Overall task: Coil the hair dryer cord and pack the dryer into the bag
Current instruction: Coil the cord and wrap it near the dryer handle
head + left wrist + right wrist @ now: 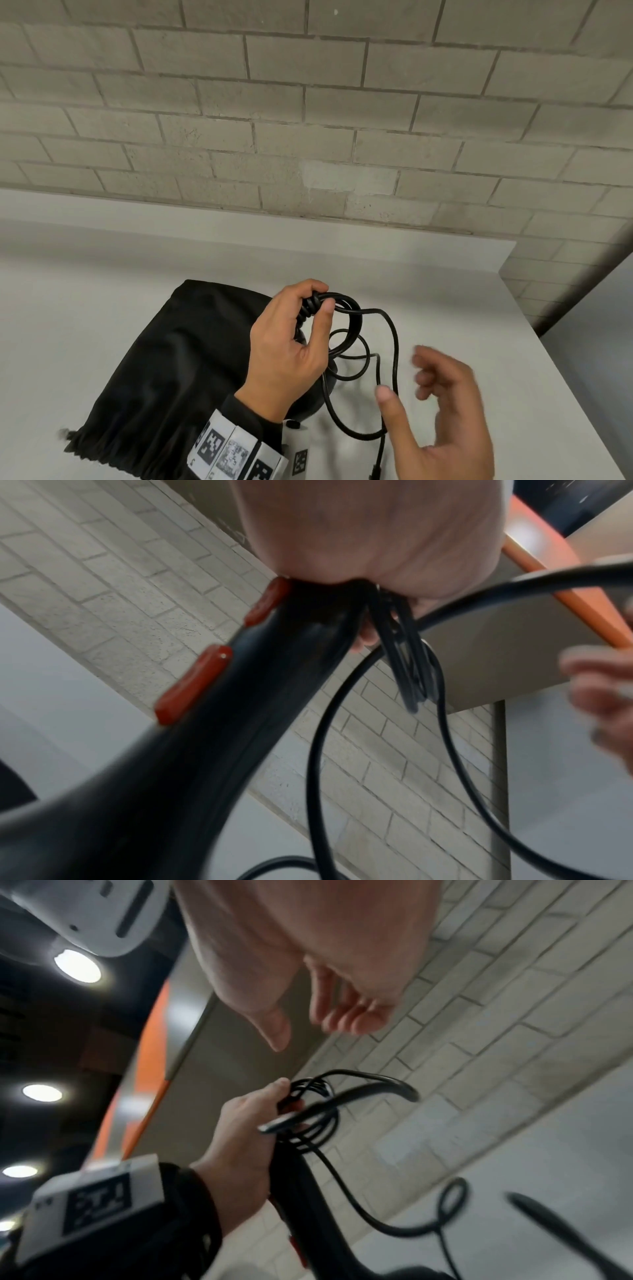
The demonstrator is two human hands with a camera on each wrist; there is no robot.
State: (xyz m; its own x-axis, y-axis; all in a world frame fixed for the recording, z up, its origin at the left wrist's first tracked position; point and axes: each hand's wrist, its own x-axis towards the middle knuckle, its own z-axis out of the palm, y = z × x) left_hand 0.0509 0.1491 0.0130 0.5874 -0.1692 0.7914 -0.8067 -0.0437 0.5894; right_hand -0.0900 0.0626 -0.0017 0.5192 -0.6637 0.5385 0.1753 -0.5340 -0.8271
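Left hand [287, 346] grip around coiled cord [346, 318]; bag [164, 370] flat alongside.

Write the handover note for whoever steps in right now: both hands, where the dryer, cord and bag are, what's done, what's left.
Left hand: grips the hair dryer by its handle, with several finished cord loops held in the same grip.
Right hand: open, holding nothing, beside the slack cord.
Bag: black, lying flat on the white table, left of the hands.
Done: part of the cord coiled.
Left: the loose tail down to the plug end needs coiling; then put the dryer in the bag.
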